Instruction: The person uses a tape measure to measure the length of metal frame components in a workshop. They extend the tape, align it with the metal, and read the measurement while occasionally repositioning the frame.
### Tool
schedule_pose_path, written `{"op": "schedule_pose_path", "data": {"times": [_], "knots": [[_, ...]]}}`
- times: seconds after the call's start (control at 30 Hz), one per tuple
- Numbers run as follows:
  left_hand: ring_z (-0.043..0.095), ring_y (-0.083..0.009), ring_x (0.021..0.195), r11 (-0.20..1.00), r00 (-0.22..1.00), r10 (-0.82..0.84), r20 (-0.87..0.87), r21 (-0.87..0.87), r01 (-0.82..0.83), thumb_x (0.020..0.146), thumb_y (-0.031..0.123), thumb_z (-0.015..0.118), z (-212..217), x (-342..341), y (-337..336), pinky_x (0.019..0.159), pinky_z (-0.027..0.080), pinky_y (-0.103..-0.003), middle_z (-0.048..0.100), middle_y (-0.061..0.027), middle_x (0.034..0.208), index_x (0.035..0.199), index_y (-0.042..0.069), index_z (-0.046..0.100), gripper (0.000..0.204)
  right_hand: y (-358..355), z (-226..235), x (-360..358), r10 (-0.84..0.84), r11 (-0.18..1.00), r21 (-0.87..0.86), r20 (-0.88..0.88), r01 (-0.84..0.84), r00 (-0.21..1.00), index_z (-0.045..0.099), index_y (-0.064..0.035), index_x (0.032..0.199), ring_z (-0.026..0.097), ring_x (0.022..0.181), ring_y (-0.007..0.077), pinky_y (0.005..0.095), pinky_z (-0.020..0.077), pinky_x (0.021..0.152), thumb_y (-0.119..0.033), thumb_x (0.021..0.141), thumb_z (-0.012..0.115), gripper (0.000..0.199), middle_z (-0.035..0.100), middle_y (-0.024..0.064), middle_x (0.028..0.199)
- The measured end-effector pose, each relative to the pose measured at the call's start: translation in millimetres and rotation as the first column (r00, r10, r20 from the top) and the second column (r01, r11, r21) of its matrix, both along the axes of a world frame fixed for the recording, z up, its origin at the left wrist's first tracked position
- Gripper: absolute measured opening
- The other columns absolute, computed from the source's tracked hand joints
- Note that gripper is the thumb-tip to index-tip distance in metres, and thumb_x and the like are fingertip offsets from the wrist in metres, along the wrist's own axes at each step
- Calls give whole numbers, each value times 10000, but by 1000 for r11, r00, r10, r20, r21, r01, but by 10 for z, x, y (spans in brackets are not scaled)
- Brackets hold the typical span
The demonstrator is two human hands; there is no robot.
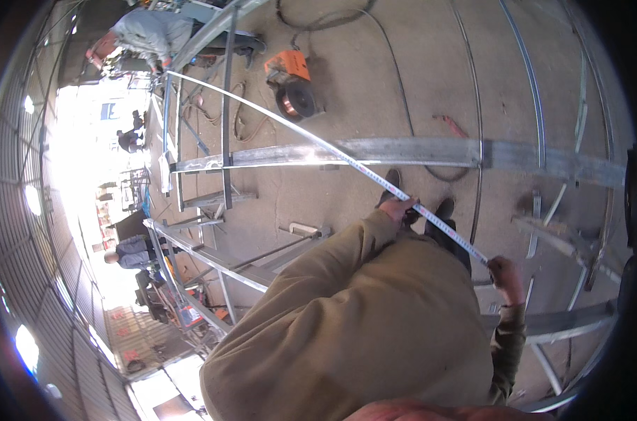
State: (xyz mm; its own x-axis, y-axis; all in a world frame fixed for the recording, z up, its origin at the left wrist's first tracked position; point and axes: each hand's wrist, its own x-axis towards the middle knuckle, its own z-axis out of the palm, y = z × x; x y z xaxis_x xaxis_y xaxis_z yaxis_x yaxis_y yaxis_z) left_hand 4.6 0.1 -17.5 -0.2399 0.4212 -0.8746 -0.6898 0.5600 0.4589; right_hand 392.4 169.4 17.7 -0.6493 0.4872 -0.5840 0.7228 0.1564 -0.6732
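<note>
One measuring tape (356, 165), pale and graduated. Crosses above the long steel beam (416, 149) on a slant, from beyond the beam's left end to the near side. Looks light, thin and springy: probably steady while taut, apt to buckle or twist if pushed sideways, perhaps slick, with edges hard on bare skin. Best taken across the flat between thumb and fingers, with a firm grasp at the near end.

Two hands on the tape, both on the beam's near side. Left hand (399, 208), closer to the beam: apparently pinched shut on the strip, underside hidden. Right hand (505, 277), farther from the beam: curled around the near end; cannot tell about any case inside the fist.

Counted around the beam: two shoes (394, 178), just on the near side; one orange machine (287, 67) with one wire spool (295, 100), on the far side; one red piece (453, 127) on the floor, also far side. Two other people clearly visible: one in pale grey (150, 31) beyond the left end, near the tape's far tip, contact unclear; one in darker grey (134, 252), near side, well left.
</note>
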Motion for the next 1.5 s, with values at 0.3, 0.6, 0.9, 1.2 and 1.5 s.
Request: {"op": "schedule_pose_path", "data": {"times": [0.3, 0.6, 0.9, 1.2, 1.5], "knots": [[681, -159, 805, 976, 974, 198, 107, 68, -206, 988, 222, 714, -8, -70, -14, 684, 547, -302, 737, -75, 946, 1040, 21, 730, 209, 53, 304, -245, -78, 993, -86, 71, 84, 994, 695, -21, 844, 641, 587, 251, 411, 469, 555, -249, 970, 642, 266, 641, 137, 659], [690, -178, 831, 975, 970, 218, 108, 28, -223, 1002, 222, 698, -9, -112, -16, 710, 562, -309, 735, -93, 955, 1067, 10, 713, 223, 46, 434, -395, -80, 996, -39, 80, 84, 994, 688, -46, 829, 654, 594, 296, 428, 478, 560, -278, 978, 650, 279, 646, 145, 664], [686, -175, 790, 973, 969, 219, 110, 53, -226, 1001, 213, 698, 4, -90, 9, 686, 565, -313, 737, -89, 950, 1065, 15, 714, 209, 14, 459, -389, -115, 990, -68, 77, 120, 990, 688, -31, 845, 647, 585, 255, 417, 480, 567, -261, 985, 632, 275, 638, 134, 648], [685, -163, 776, 978, 979, 182, 94, 82, -189, 1000, 227, 698, -98, -83, -1, 668, 562, -311, 744, -82, 943, 1049, 32, 723, 203, 10, 520, -388, -141, 982, -114, 89, 151, 986, 682, -22, 839, 624, 562, 207, 383, 470, 554, -257, 978, 642, 276, 628, 106, 631], [675, -238, 771, 956, 866, -276, -417, -30, 291, 1028, 269, 647, -18, -194, -50, 692, 575, -386, 675, -93, 854, 1076, 55, 691, 224, -31, 188, -390, -187, 927, -310, 104, 210, 977, 723, -92, 946, 528, 585, 79, 305, 430, 516, -344, 990, 683, 258, 629, 5, 679]]}}
